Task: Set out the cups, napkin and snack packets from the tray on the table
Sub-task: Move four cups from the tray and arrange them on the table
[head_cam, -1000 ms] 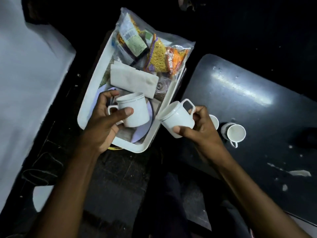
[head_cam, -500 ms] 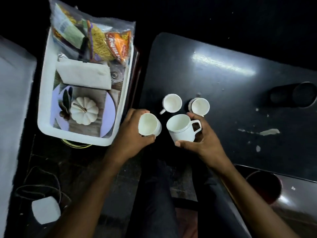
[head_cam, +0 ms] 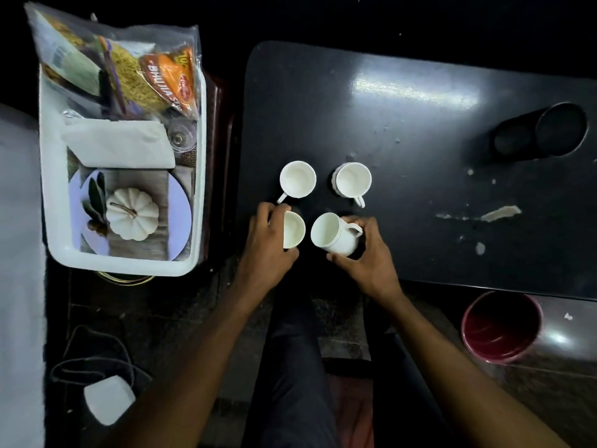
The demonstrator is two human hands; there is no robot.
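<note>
Both hands are now lower over the dark tabletop point(head_cam: 420, 130) than half a second ago, bringing their two cups closer to the surface just below the pair already standing there. Left hand point(head_cam: 268, 250) is wrapping its fingers around the left-held cup point(head_cam: 293, 229), covering that cup's 9 o'clock side. Right hand point(head_cam: 368, 253) is gripping the right-held cup point(head_cam: 334, 234) with thumb below and fingers above by the handle; this cup is tilting, its mouth leaning toward 10 o'clock. I cannot tell whether either cup is touching the surface. At 12 o'clock from them, the back-left cup point(head_cam: 297, 179) and the back-right cup point(head_cam: 352, 180) are standing upright, mouths up, well apart from each other.

Over at 9 o'clock, off the table's edge, the white tray point(head_cam: 55, 202) is holding the folded napkin point(head_cam: 119, 145) across its middle and the clear bag of snack packets point(head_cam: 129, 69) leaning over its far end. A white pumpkin ornament point(head_cam: 132, 213) is sitting on a pale plate point(head_cam: 181, 202) at the tray's near end.
</note>
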